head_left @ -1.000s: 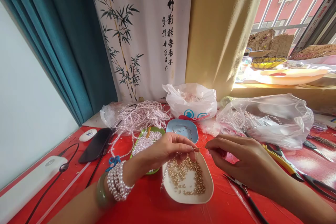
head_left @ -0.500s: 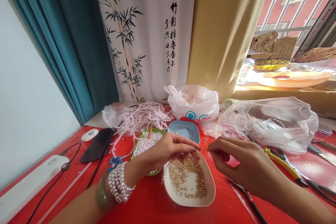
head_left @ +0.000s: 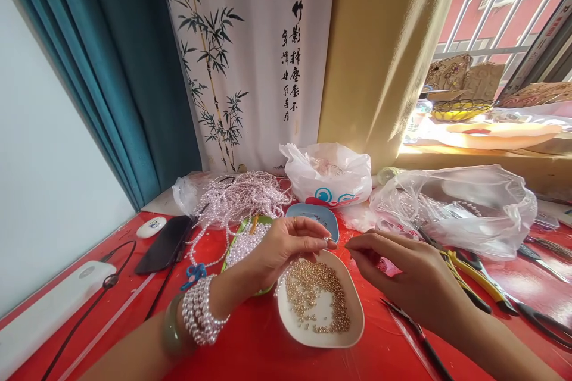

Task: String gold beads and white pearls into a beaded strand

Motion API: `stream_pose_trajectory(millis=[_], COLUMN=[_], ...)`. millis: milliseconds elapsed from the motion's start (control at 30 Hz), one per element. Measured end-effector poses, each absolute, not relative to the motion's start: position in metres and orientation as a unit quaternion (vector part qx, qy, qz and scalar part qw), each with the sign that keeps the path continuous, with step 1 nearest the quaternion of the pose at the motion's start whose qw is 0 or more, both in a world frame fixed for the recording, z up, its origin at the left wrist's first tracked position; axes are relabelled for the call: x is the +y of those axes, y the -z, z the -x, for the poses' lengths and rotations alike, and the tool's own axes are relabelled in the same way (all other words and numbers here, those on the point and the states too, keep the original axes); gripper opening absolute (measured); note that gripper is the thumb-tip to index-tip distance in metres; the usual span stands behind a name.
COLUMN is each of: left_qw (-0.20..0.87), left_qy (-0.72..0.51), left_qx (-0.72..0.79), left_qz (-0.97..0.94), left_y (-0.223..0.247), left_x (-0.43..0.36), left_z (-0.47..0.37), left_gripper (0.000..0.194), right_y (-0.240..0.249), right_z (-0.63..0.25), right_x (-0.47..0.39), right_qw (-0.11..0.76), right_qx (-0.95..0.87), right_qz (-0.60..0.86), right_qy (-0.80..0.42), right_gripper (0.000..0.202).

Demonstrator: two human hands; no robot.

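Above the cream dish, my left hand [head_left: 295, 244] pinches the end of a bead string [head_left: 328, 240] between thumb and forefinger. Pale pearl beads hang below that hand beside the dish's left rim. A short gap to the right, my right hand [head_left: 397, 256] has its thumb and forefinger pressed together. Whatever lies between those tips is too fine to make out. Loose gold beads [head_left: 337, 294] cover part of the cream dish [head_left: 322, 341] underneath. Behind my left hand sits a green tray [head_left: 232, 244] of white pearl beads [head_left: 250, 241], partly hidden by the wrist.
A blue dish [head_left: 308, 210] stands behind the hands. Heaped pearl strands [head_left: 245, 193] and two plastic bags [head_left: 328, 181] line the back. Yellow-handled pliers [head_left: 480, 280], scissors [head_left: 545, 321] and a black-handled tool [head_left: 422, 339] lie right. A phone [head_left: 163, 244] lies left.
My hands have drawn slightly apart, the left tips rising a little and the right tips shifting left. The thin golden line seen between them earlier no longer shows.
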State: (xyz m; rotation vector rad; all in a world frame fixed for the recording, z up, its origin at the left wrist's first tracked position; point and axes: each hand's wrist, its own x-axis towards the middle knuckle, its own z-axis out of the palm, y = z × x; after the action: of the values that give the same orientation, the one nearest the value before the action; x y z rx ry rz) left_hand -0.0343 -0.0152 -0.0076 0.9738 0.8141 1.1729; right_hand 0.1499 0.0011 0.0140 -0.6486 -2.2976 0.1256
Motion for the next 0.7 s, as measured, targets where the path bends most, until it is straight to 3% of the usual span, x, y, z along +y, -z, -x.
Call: stream_pose_trajectory(millis=[433, 700], left_qw=[0.638, 0.605], left_qy=[-0.521, -0.526], left_qx=[0.357, 0.357], left_qz=[-0.441, -0.479], left_y=[0.0066, 0.0052], left_x=[-0.0174, -0.0190], left_z=[0.0335, 0.0331], left_gripper=[0.013, 0.015], right_y=[-0.0127, -0.0119], right_z=[-0.1465, -0.1453], right_x=[0.0020, 0.0007], right_qw=[0.318, 0.382], right_qx=[-0.827, -0.833], right_qz=[0.344, 0.344], right_qy=[-0.311, -0.205], right_gripper=[0.012, 0.011])
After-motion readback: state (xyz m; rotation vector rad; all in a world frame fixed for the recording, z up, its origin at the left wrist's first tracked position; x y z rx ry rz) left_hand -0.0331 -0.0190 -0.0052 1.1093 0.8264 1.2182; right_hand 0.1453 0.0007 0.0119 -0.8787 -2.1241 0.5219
